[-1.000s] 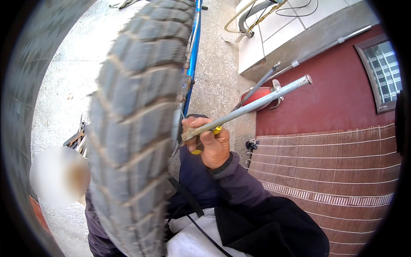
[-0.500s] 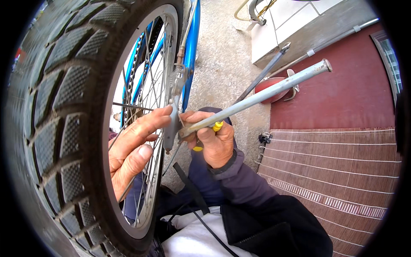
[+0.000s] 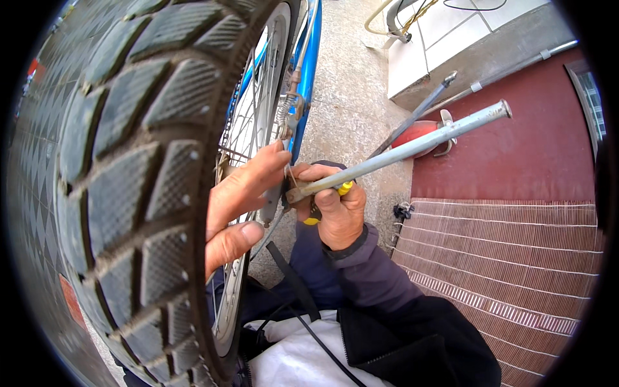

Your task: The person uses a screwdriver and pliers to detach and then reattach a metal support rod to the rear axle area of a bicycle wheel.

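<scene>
A bicycle wheel with a chunky black tyre (image 3: 129,180) fills the left side, with blue frame tubing (image 3: 308,77) beyond it. My left hand (image 3: 242,203) reaches out from behind the tyre. Its thumb and fingers are stretched apart, the fingertips against or very near a grey metal part (image 3: 274,203) beside the spokes. My right hand (image 3: 338,213) is closed around a yellow-and-black handled tool (image 3: 345,188), whose working end is hidden. A grey metal stand leg (image 3: 412,148) crosses over that hand, its flattened, bolted end close to the fingers.
Another dark leg (image 3: 412,113) slants behind the grey one. A coil spring (image 3: 282,111) sits above my left hand. To the right are a slatted brown mat (image 3: 496,258), a dark red panel (image 3: 516,155), a red rounded object (image 3: 416,133) and a white tiled ledge (image 3: 445,39).
The tyre now looks broader and covers more of the spokes and my left hand. Both hands and the stand legs appear slightly further right; the right hand keeps its grip.
</scene>
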Tool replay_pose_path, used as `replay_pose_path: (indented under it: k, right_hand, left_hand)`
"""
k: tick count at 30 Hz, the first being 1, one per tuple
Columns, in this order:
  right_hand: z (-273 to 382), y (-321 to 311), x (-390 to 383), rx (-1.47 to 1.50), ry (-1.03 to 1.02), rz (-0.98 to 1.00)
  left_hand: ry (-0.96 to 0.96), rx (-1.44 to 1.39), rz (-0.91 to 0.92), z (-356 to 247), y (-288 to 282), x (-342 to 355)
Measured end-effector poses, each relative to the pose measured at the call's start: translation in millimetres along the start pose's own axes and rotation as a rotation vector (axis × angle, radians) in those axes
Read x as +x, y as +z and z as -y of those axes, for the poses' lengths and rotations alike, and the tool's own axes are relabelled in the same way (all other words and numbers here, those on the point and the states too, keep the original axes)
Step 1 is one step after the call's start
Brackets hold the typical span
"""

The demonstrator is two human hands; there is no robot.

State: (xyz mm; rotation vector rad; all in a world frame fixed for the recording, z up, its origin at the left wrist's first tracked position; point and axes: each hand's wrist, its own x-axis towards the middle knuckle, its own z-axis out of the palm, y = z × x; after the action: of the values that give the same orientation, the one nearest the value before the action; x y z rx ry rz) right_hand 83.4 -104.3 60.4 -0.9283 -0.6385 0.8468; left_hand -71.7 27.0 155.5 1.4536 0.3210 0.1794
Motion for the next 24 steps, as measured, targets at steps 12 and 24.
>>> replay_pose_path:
  k: [12, 24]
  right_hand:
    - [0, -2, 4, -0.033, 0.034, 0.014]
    - [35, -10, 51, -0.213, 0.141, -0.184]
  left_hand:
    - [-0.062, 0.026, -0.004, -6, 1, -1]
    - [-0.050, 0.163, 0.166, -13, -11, 6]
